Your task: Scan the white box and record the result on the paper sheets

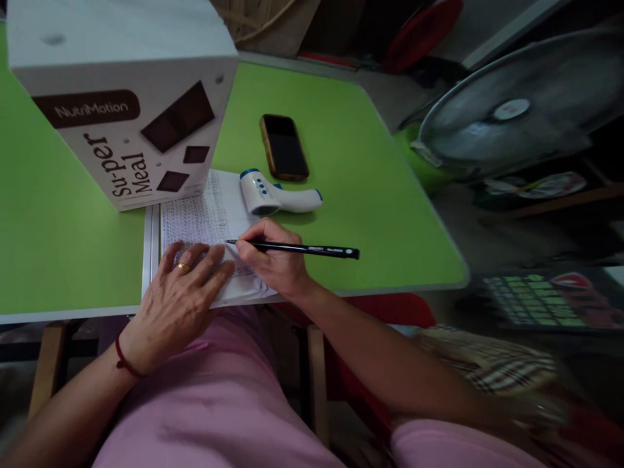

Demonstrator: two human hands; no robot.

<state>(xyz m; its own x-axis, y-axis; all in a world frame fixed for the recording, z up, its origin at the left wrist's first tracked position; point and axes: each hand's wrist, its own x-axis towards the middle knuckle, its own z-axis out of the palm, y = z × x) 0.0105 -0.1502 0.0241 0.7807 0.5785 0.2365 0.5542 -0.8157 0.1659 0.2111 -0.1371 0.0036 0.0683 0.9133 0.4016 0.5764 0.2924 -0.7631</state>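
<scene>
My right hand (277, 260) is closed around a black pen (312, 249), whose tip rests at the handwritten lines on a sheet of paper (190, 218). Flat on the lower left of that paper lies my left hand (182, 296), fingers stretched out and holding nothing. It wears a gold ring and a dark red wrist cord. Just beyond my right hand is a white and blue infrared thermometer (277, 195), lying on its side. A white NutriMotion box (160, 143) stands at the paper's far left edge.
Everything lies on a green table (390, 227) with a pale rim. A phone (285, 148) in a brown case is behind the thermometer. On the right stands a large fan (507, 110). A red chair (390, 309) is below the table's front edge.
</scene>
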